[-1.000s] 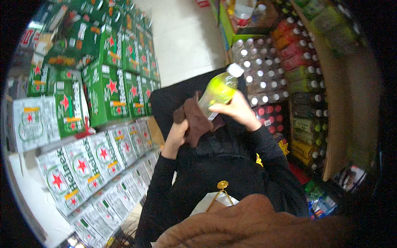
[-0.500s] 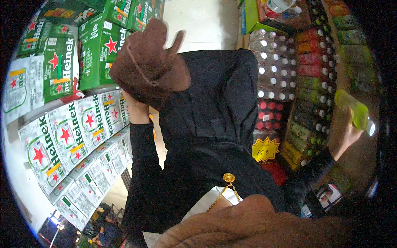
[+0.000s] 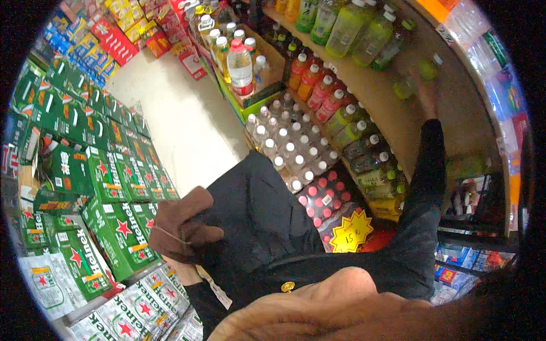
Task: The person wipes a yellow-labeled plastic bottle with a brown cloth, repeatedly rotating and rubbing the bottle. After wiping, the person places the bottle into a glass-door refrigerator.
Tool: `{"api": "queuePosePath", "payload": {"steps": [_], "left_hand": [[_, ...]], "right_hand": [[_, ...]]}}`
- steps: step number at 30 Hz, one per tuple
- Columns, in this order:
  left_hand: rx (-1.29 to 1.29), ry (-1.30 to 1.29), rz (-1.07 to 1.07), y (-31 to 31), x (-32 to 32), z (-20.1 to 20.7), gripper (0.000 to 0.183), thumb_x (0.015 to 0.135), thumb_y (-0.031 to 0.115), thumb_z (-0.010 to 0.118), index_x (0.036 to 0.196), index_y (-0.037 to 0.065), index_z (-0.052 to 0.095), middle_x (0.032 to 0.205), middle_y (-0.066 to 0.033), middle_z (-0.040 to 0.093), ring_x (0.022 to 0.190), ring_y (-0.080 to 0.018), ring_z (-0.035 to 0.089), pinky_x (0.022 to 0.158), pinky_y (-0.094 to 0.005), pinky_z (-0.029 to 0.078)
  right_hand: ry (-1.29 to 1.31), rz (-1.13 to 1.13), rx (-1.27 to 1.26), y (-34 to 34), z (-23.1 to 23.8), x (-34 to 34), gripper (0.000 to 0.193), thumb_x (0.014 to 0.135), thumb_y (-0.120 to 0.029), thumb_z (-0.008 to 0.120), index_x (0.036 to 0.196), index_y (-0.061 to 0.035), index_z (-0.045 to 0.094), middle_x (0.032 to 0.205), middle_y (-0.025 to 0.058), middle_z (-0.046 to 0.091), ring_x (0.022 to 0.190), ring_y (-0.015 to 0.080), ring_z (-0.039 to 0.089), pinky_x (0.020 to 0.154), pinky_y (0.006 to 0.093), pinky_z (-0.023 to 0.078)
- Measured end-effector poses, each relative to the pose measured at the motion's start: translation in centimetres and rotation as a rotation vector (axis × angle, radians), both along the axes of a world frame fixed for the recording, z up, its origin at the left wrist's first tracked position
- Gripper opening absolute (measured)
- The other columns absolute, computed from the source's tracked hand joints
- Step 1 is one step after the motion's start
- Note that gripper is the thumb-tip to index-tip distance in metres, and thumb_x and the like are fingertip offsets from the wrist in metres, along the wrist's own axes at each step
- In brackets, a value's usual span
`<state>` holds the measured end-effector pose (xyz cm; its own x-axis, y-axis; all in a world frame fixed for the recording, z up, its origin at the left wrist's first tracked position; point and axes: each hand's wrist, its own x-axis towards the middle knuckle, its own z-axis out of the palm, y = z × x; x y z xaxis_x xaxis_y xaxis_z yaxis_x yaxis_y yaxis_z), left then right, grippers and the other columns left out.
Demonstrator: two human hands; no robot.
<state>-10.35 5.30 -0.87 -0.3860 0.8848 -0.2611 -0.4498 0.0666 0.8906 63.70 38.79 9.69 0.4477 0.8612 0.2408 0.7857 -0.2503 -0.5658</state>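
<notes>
At the upper right, my right hand (image 3: 426,92) reaches to a brown shelf (image 3: 375,85). Its fingers wrap round a tilted yellow-green drink bottle (image 3: 429,69), whose white cap points up and right; my hand hides its middle. Beyond it, several green-tinted bottles (image 3: 348,31) stand in a row on the same shelf. My left hand (image 3: 187,224) wears a brown glove and hangs low at the left, beside the green drink cartons (image 3: 122,230). The gloved fingers are apart, and nothing shows between them.
Packs of clear bottles (image 3: 290,142) with white caps and a red-capped pack (image 3: 327,199) stand ahead. Lower bottles (image 3: 352,122) line the right. A yellow starburst price sign (image 3: 351,232) sits near my body. A pale aisle floor (image 3: 182,125) runs ahead, toward colourful snack packets (image 3: 119,28).
My view has turned toward the shelves at the right. My right hand has carried the bottle from the right side up to the shelf. The gloved left hand has lowered.
</notes>
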Motion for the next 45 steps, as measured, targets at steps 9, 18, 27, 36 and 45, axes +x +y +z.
{"api": "queuePosePath", "payload": {"steps": [9,18,27,36,45], "left_hand": [[-0.076,0.080,-0.360,3.9,5.5,2.7,0.051,0.093,0.034,0.055,0.136,0.009,0.042,0.134,-0.0102,0.048,0.124,-0.0295,0.045,0.106,-0.0428,0.035],[-0.100,0.083,-0.358,3.1,5.6,2.5,0.050,0.092,0.034,0.056,0.133,0.009,0.044,0.131,-0.0101,0.051,0.121,-0.0290,0.047,0.105,-0.0423,0.037],[-0.131,0.038,-0.384,3.2,5.7,1.2,0.048,0.091,0.033,0.058,0.130,0.008,0.047,0.128,-0.0099,0.053,0.119,-0.0285,0.049,0.103,-0.0419,0.038],[-0.178,-0.040,-0.278,1.0,2.2,-1.3,0.046,0.090,0.032,0.059,0.128,0.008,0.049,0.125,-0.0097,0.055,0.116,-0.0280,0.051,0.101,-0.0414,0.040],[-0.240,-0.117,-0.059,-2.7,-0.3,-3.9,0.044,0.089,0.031,0.061,0.125,0.008,0.052,0.121,-0.0096,0.057,0.113,-0.0276,0.053,0.099,-0.0409,0.042]], "right_hand": [[-0.073,0.050,0.265,8.4,-7.5,4.2,0.069,0.090,-0.038,0.061,0.142,-0.0004,0.034,0.146,0.0205,0.036,0.121,0.0293,0.050,0.104,0.0428,0.037],[-0.203,0.198,0.157,8.3,-4.5,5.2,0.079,0.088,-0.036,0.062,0.144,0.0049,0.024,0.142,0.0261,0.038,0.125,0.0391,0.044,0.106,0.0454,0.035],[-0.397,0.153,-0.056,0.0,-10.8,-0.3,0.075,0.088,-0.043,0.061,0.139,0.0031,0.033,0.131,0.0242,0.050,0.124,0.0377,0.047,0.099,0.0430,0.041],[-0.147,0.084,-0.025,-22.5,-8.8,5.5,0.065,0.089,-0.032,0.063,0.143,-0.0086,0.036,0.134,0.0162,0.051,0.116,0.0331,0.053,0.092,0.0423,0.045],[-0.702,-0.530,-0.255,-32.1,-8.7,18.3,0.067,0.087,-0.019,0.062,0.146,-0.0109,0.031,0.125,0.0199,0.057,0.112,0.0342,0.056,0.090,0.0447,0.046]]}}
